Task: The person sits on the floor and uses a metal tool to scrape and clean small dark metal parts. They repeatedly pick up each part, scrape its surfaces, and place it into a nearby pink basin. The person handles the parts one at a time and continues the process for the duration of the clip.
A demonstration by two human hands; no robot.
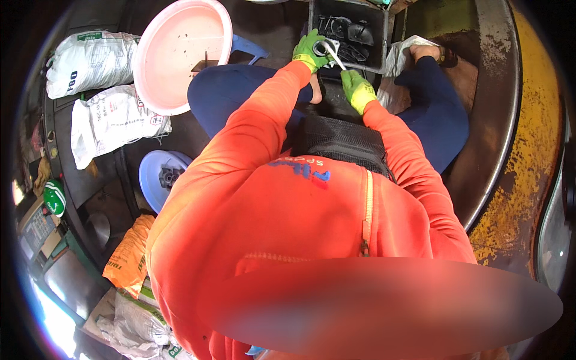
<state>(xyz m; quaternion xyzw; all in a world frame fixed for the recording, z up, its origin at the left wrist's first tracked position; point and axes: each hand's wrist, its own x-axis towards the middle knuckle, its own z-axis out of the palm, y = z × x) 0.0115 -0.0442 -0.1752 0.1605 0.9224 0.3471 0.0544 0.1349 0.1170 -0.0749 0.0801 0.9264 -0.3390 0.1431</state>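
In a green work glove, my left hand (309, 50) is closed around a round metal part (322, 48) with a ring-shaped opening. My right hand (358, 90), gloved in green and yellow, grips a slim white-handled tool (337, 59). The tool slants up and left, its far end at the opening of the metal part; what that tip looks like is too small to tell. Both hands are just at the near side of a dark crate (384, 36) holding several dark metal parts (359, 33).
A large pink basin (144, 66) stands to the left, with a blue stool (247, 47) beside it. White sacks (90, 63) lie further left. Below them are a blue basin (148, 180) holding a dark part and an orange bag (129, 255). A worn yellow metal edge (528, 144) curves along the right.
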